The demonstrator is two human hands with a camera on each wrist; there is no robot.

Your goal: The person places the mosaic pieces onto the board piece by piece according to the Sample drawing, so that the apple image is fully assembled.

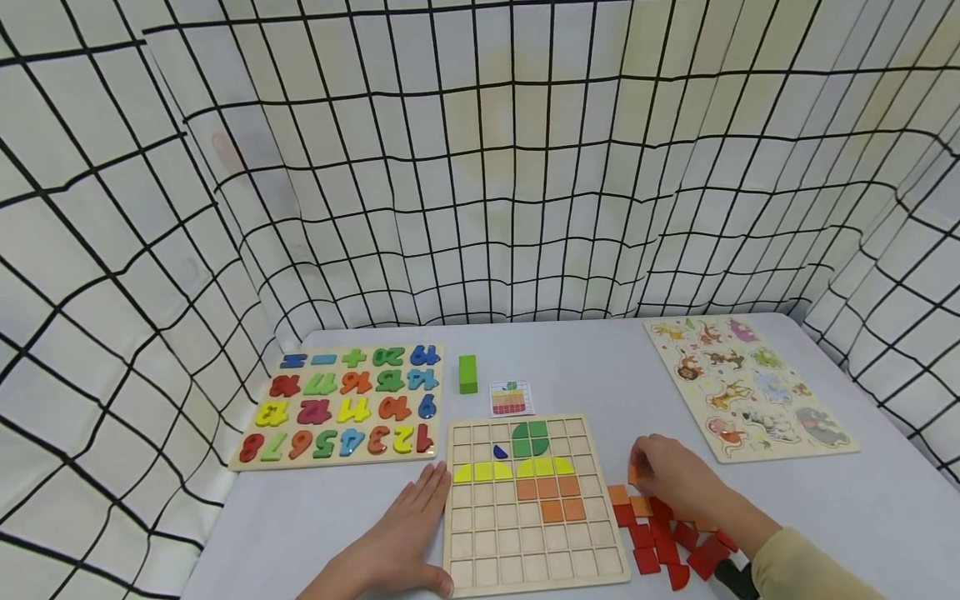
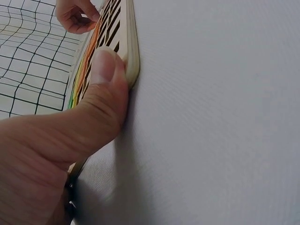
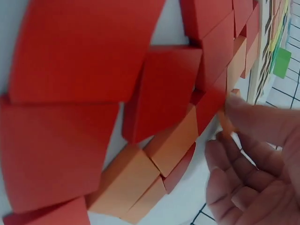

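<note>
My left hand (image 1: pixel 401 527) lies at the left edge of a wooden grid board (image 1: pixel 506 575), fingers straight along its side; the thumb touches the board's near corner in the left wrist view. Orange squares (image 1: pixel 551 511), yellow curved pieces (image 1: pixel 472 472), green pieces (image 1: pixel 531 438) and a small blue piece (image 1: pixel 500 452) sit on the grid. To the right of the board, my right hand (image 1: pixel 678 475) pinches an orange square tile (image 3: pixel 226 123) between thumb and fingers. Below it spreads a pile of red pieces (image 1: pixel 663 542) mixed with orange ones.
A pattern card (image 1: pixel 511 398) and a green block (image 1: pixel 468 374) stand behind the board. At the back left lies a number puzzle (image 1: pixel 337 457); an animal puzzle (image 1: pixel 750 446) is at the back right. Black netting (image 1: pixel 517 200) over white cloth surrounds the table.
</note>
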